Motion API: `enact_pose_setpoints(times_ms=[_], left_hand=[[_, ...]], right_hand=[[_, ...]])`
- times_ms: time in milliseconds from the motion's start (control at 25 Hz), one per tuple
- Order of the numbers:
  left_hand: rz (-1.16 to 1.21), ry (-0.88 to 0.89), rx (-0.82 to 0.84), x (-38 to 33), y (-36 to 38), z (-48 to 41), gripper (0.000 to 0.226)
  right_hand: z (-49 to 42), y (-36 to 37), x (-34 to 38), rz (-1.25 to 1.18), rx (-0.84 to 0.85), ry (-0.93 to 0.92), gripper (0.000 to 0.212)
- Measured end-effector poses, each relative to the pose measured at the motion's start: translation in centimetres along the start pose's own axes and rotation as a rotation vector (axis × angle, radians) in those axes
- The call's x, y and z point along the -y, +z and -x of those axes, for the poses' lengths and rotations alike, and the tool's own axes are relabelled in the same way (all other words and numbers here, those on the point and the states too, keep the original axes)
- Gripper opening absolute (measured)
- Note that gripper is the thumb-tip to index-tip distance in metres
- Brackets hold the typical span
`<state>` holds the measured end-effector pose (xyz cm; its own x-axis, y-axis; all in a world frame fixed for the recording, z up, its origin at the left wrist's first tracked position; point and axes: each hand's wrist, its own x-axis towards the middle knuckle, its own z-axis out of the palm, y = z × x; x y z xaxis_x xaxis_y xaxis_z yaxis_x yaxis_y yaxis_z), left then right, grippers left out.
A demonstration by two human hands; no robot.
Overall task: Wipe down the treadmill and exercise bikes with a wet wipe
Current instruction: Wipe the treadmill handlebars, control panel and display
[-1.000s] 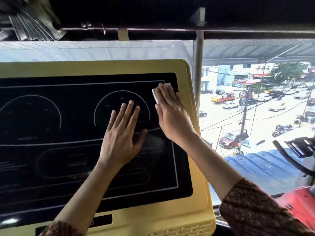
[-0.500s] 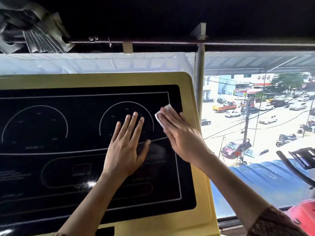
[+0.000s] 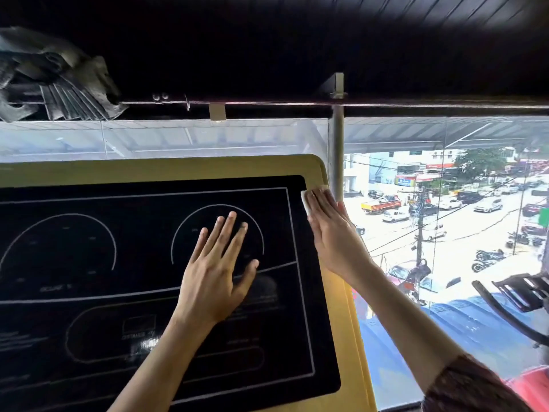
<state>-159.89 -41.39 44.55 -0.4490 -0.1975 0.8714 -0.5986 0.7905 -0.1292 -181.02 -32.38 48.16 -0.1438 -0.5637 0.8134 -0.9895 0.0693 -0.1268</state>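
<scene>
The treadmill console point(image 3: 154, 169) has a yellow frame around a black display panel point(image 3: 89, 233) with white dial outlines. My left hand point(image 3: 217, 272) lies flat on the panel, fingers straight and spread, over the right dial. My right hand point(image 3: 332, 233) presses a white wet wipe point(image 3: 307, 197) with straight fingers against the console's right edge, near the upper right corner where black panel meets yellow frame. Only the wipe's upper and left edge shows past my fingertips.
A metal post point(image 3: 337, 156) and window glass stand just behind the console's right edge. A horizontal rail point(image 3: 297, 103) runs overhead, with a grey cloth point(image 3: 59, 84) bunched at its left end. Another machine's black handle point(image 3: 511, 310) and red body point(image 3: 531, 388) sit at right.
My right hand has slid the wipe rightward and up, from the panel beside the right dial to the console's right edge. My left hand stays flat in place. The camera has tilted upward.
</scene>
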Motion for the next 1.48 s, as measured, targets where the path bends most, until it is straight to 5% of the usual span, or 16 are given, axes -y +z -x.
enact_pose_setpoints(times_ms=[240, 440, 680, 880, 1040, 1240, 1480], left_hand=[[-0.062, -0.064, -0.007, 2.9, -0.6, -2.9, 0.067], [-0.076, -0.041, -0.024, 3.0, -0.2, -2.6, 0.065], [-0.082, -0.056, -0.03, 3.0, 0.1, -2.3, 0.064], [-0.083, -0.05, -0.038, 3.0, 0.1, -2.5, 0.064], [-0.09, -0.051, -0.032, 3.0, 0.1, -2.3, 0.064], [-0.103, -0.053, -0.035, 2.8, 0.2, -2.5, 0.064], [-0.099, -0.055, -0.008, 2.8, -0.1, -2.5, 0.063]], right_hand=[[-9.4, -0.3, 3.7, 0.039, 0.049, 0.074, 0.049], [-4.3, 1.4, 5.9, 0.039, 0.115, -0.463, 0.047], [-7.8, -0.5, 1.6, 0.04, -0.029, 0.104, 0.048], [-3.1, 1.3, 3.2, -0.018, 0.068, -0.256, 0.044], [-0.2, 1.9, 1.9, -0.092, -0.107, 0.04, 0.046], [1.4, 2.9, 5.2, -0.116, 0.025, -0.106, 0.053], [-5.2, 2.2, 7.4, -0.056, 0.053, -0.035, 0.048]])
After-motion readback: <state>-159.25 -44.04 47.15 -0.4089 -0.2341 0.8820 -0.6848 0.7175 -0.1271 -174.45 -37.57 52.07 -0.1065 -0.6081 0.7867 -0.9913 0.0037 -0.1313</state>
